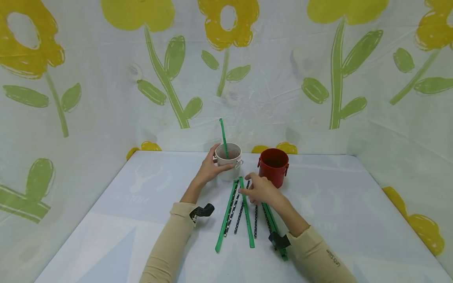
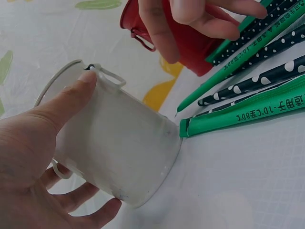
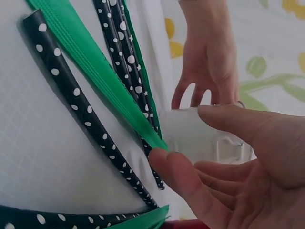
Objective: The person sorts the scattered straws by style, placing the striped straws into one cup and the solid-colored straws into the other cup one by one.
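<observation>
Left hand [image 1: 209,168] grasps the white cup [image 1: 229,162] on the table [image 1: 141,196], one green straw [image 1: 223,138] standing inside; red cup [image 1: 273,166] just beside. Right hand [image 1: 260,190], fingers relaxed and holding nothing, touches the tip of a green straw wrapper [image 1: 246,212] among the loose straws.

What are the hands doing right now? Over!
Left hand grips white cup, one green straw inside. Right hand open, fingertip on a green straw on the table. Red cup beside, nothing blocking.
</observation>
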The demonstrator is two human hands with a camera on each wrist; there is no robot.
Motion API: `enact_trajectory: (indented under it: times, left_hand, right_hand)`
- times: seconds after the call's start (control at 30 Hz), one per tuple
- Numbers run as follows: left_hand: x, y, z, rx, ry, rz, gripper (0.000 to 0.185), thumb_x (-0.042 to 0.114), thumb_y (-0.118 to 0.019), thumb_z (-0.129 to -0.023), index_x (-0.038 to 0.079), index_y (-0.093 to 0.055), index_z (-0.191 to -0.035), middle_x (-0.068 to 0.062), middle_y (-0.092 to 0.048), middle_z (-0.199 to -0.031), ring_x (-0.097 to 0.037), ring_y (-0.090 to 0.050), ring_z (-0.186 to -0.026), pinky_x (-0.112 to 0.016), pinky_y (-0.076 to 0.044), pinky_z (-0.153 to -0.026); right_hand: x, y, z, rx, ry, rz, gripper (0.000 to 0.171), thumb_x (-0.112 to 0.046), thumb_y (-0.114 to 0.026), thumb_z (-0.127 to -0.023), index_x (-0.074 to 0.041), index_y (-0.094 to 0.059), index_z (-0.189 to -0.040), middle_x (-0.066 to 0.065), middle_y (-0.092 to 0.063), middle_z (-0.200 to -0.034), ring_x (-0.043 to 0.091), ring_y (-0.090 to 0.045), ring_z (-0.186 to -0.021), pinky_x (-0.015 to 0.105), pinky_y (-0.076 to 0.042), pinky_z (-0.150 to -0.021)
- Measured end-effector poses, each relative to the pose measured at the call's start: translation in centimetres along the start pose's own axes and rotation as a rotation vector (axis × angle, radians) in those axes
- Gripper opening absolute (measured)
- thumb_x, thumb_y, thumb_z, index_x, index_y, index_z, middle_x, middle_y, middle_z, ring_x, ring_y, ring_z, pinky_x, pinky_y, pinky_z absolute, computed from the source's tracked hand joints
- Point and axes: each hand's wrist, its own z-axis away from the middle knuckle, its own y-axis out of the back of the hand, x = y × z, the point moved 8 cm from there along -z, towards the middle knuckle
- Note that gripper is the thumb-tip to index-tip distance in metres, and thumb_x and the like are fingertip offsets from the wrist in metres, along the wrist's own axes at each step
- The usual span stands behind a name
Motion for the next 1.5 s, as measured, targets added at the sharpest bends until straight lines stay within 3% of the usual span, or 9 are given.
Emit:
enact_trajectory:
  times: [0.53,0.87,1.13,1.5]
  left_hand:
    - [0.0,0.0,-0.1,0.000,-0.001,-0.015,0.098,0.035,-0.082,-0.080,0.024,-0.021,-0.156,-0.009,-0.037,-0.154,-0.044,-0.042,-0.137,-0.059,-0.040,-0.109]
    - [0.1,0.0,0.0,0.003,-0.006,-0.012,0.099,0.035,-0.082,-0.079,0.022,-0.021,-0.156,-0.009,-0.038,-0.153,-0.045,-0.041,-0.137,-0.060,-0.039,-0.109]
    - [0.1,0.0,0.0,0.001,-0.002,-0.007,0.096,0.036,-0.082,-0.079,0.032,-0.023,-0.154,-0.006,-0.039,-0.152,-0.043,-0.042,-0.137,-0.058,-0.040,-0.109]
    - [0.0,0.0,0.1,-0.001,0.006,0.000,0.096,0.036,-0.082,-0.079,0.032,-0.022,-0.154,-0.007,-0.038,-0.153,-0.043,-0.041,-0.137,-0.058,-0.039,-0.110]
  right_hand:
    - [0.2,-1.6,0.1,-0.071,-0.024,0.042,0.073,-0.041,-0.074,-0.086,-0.010,-0.043,-0.144,0.004,-0.068,-0.078,0.014,-0.067,-0.057,0.028,-0.059,-0.068]
    - [0.4,-2.1,0.2,-0.087,-0.031,0.052,0.075,-0.036,-0.078,-0.083,-0.009,-0.043,-0.144,0.005,-0.067,-0.078,0.014,-0.066,-0.055,0.026,-0.059,-0.064]
    - [0.6,-2.5,0.1,-0.103,-0.041,0.031,0.075,-0.032,-0.080,-0.081,-0.010,-0.044,-0.143,0.006,-0.066,-0.077,0.016,-0.067,-0.054,0.025,-0.058,-0.060]
    - [0.6,-2.8,0.0,-0.130,-0.043,-0.004,0.070,-0.024,-0.079,-0.084,-0.010,-0.045,-0.143,0.007,-0.067,-0.078,0.016,-0.068,-0.054,0.023,-0.057,-0.056]
